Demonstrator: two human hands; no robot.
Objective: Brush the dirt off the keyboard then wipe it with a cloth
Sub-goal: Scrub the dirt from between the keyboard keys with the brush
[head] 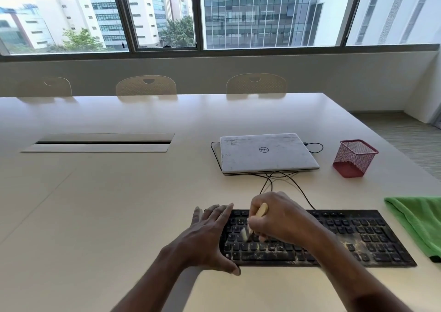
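A black keyboard (353,237) lies near the front edge of the white table, with yellowish dirt scattered over its keys. My left hand (207,235) rests flat on the keyboard's left end, fingers straight and thumb at the front edge. My right hand (279,216) grips a small brush with a pale wooden handle (262,210); its bristles touch the keys on the left half and look blurred. A green cloth (417,221) lies on the table to the right of the keyboard.
A closed white laptop (267,153) sits behind the keyboard with black cables running around it. A red mesh pen holder (354,157) stands to its right. A cable slot (100,142) is set in the table (119,204) at left. Chairs line the far side.
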